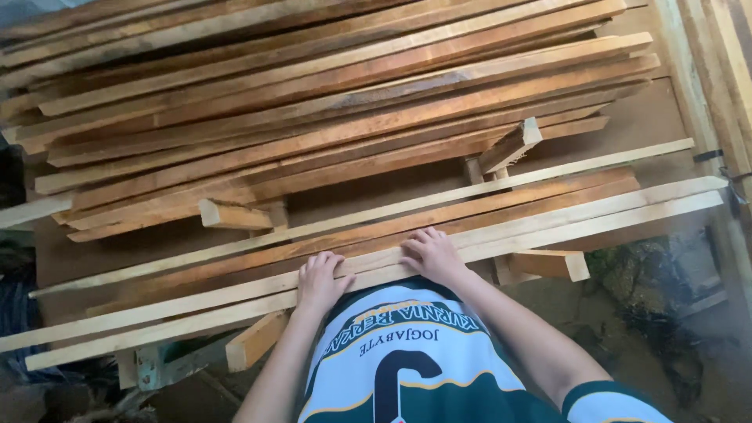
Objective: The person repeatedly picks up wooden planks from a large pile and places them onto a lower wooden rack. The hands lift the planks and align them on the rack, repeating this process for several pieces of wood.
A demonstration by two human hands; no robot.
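Left hand [319, 280] flat on pale wooden slats [548, 223] | right hand [431, 254] alongside, fingers [419, 239] over slat edge | reddish plank stack [329, 102] beyond fingertips

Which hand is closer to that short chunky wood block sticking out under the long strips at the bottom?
The left hand. It rests on the pale long wooden strips just above the short wooden block. The right hand lies farther along the strips, past the block.

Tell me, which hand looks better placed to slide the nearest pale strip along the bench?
Probably the left hand: it is curled over the nearest pale strip at the bench edge. The right hand lies flat across the strip behind it.
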